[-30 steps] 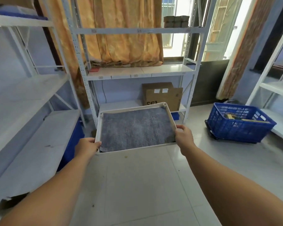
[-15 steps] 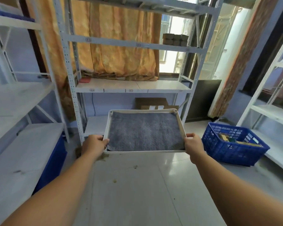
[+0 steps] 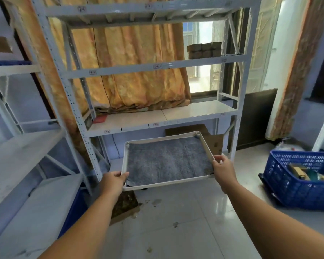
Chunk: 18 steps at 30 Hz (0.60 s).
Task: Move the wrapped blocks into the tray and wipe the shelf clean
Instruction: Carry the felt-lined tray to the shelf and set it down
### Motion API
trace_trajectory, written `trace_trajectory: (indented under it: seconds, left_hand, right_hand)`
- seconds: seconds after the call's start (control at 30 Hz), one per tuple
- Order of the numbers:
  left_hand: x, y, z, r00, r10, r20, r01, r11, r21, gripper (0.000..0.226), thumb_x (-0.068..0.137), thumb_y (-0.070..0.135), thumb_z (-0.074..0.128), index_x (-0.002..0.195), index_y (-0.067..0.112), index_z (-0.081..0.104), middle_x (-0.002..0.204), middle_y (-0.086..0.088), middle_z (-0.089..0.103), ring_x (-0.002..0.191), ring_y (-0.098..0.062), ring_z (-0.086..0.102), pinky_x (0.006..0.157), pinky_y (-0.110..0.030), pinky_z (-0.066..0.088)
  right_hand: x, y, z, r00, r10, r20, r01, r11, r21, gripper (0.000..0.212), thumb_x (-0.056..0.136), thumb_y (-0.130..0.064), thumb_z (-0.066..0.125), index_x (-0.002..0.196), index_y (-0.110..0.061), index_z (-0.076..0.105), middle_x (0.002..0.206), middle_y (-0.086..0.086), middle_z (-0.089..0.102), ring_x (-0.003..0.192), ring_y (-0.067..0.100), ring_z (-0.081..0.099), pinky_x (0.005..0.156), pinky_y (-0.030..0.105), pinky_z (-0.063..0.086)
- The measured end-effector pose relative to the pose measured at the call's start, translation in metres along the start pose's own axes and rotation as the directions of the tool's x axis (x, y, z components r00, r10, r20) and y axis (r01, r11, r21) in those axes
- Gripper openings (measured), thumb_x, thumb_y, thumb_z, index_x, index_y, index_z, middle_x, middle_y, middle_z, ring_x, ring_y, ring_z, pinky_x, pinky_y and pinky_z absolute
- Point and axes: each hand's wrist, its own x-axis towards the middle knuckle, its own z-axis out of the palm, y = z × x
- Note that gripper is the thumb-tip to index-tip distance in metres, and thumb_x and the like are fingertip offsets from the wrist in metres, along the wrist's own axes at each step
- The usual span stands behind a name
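Note:
I hold a white-rimmed tray (image 3: 206, 144) lined with grey cloth (image 3: 166, 161) out in front of me. My left hand (image 3: 113, 181) grips its near left corner and my right hand (image 3: 223, 168) grips its right rim. The tray is tilted a little, left side lower, and has nothing on the cloth. Several brown wrapped blocks (image 3: 204, 50) stand stacked at the right end of an upper shelf (image 3: 157, 67) of the white rack ahead, well above the tray.
The rack's middle shelf (image 3: 176, 114) carries a small red item (image 3: 100, 119) at its left. A cardboard box (image 3: 213, 141) sits behind the tray. A blue crate (image 3: 295, 180) with items stands on the floor at right. White shelving (image 3: 26, 146) runs along the left.
I have stepped closer to the rack and my view has tipped upward. The tray stays in both hands, now tilted slightly with the left side lower.

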Motion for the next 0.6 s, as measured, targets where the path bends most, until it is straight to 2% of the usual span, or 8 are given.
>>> trace_trajectory:
  seconds: [0.07,0.13,0.27,0.33,0.4,0.5,0.57,0.6]
  left_hand:
    - [0.024,0.012,0.019,1.000,-0.023,-0.012,0.023,0.999,-0.032,0.032,0.088,0.026,0.063,0.106,0.000,0.069,0.084,-0.009,0.064,0.076,-0.024,0.057,0.064,-0.030,0.042]
    - [0.046,0.022,0.036,0.999,-0.032,-0.035,0.030,0.999,-0.039,0.034,0.088,0.027,0.063,0.108,0.001,0.068,0.085,-0.008,0.063,0.077,-0.024,0.056,0.071,-0.034,0.043]
    - [0.090,0.035,0.067,0.991,-0.091,-0.097,0.074,0.984,-0.164,0.039,0.088,0.026,0.063,0.118,0.001,0.064,0.105,-0.013,0.068,0.087,-0.028,0.059,0.072,-0.037,0.044]
    - [0.108,0.043,0.083,0.982,-0.154,-0.106,0.120,0.954,-0.274,0.042,0.088,0.027,0.064,0.122,0.002,0.061,0.116,-0.019,0.065,0.102,-0.038,0.060,0.083,-0.049,0.048]
    - [0.125,0.050,0.097,0.973,-0.208,-0.096,0.163,0.923,-0.349,0.045,0.087,0.028,0.064,0.124,0.002,0.059,0.121,-0.016,0.063,0.110,-0.038,0.058,0.094,-0.048,0.047]
    - [0.155,0.064,0.118,0.957,-0.277,-0.085,0.207,0.858,-0.470,0.049,0.086,0.033,0.065,0.125,0.004,0.059,0.124,-0.013,0.061,0.118,-0.037,0.054,0.101,-0.046,0.043]
    - [0.170,0.071,0.129,0.939,-0.336,-0.068,0.249,0.805,-0.538,0.050,0.084,0.036,0.066,0.124,0.007,0.060,0.118,-0.011,0.062,0.112,-0.034,0.056,0.097,-0.043,0.046]
    - [0.179,0.074,0.135,0.931,-0.360,-0.054,0.264,0.770,-0.581,0.049,0.084,0.037,0.066,0.123,0.008,0.060,0.107,-0.008,0.063,0.100,-0.030,0.058,0.088,-0.039,0.049]
  right_hand:
    - [0.037,-0.003,0.009,1.000,-0.020,0.020,0.020,1.000,-0.017,0.021,0.097,-0.018,0.045,0.115,-0.011,0.055,0.101,0.004,0.058,0.087,0.017,0.055,0.071,0.030,0.051]
    - [0.070,-0.006,0.018,0.999,-0.030,0.029,0.031,0.999,-0.030,0.021,0.097,-0.016,0.044,0.114,-0.012,0.055,0.098,0.003,0.056,0.083,0.014,0.052,0.067,0.027,0.045]
    - [0.130,-0.010,0.034,0.999,-0.009,0.053,0.007,1.000,0.023,0.023,0.094,-0.018,0.051,0.116,-0.012,0.057,0.102,0.003,0.059,0.089,0.018,0.056,0.075,0.034,0.051]
    - [0.154,-0.008,0.040,0.997,0.028,0.072,-0.032,0.998,0.059,0.028,0.092,-0.019,0.056,0.119,-0.013,0.057,0.106,0.003,0.061,0.094,0.020,0.059,0.083,0.038,0.054]
    - [0.177,-0.007,0.046,0.994,0.056,0.089,-0.064,0.994,0.087,0.034,0.090,-0.019,0.060,0.122,-0.012,0.058,0.111,0.006,0.064,0.097,0.022,0.061,0.086,0.040,0.054]
    - [0.212,-0.013,0.058,0.993,0.074,0.095,-0.088,0.985,0.145,0.036,0.086,-0.019,0.065,0.121,-0.011,0.060,0.108,0.005,0.065,0.098,0.023,0.061,0.089,0.041,0.052]
    - [0.227,-0.018,0.065,0.992,0.089,0.094,-0.103,0.981,0.163,0.034,0.086,-0.017,0.065,0.120,-0.012,0.060,0.106,0.004,0.065,0.098,0.023,0.061,0.089,0.041,0.052]
    - [0.236,-0.019,0.069,0.993,0.090,0.082,-0.103,0.980,0.168,0.033,0.086,-0.015,0.064,0.119,-0.013,0.061,0.107,0.005,0.065,0.097,0.024,0.061,0.089,0.041,0.052]
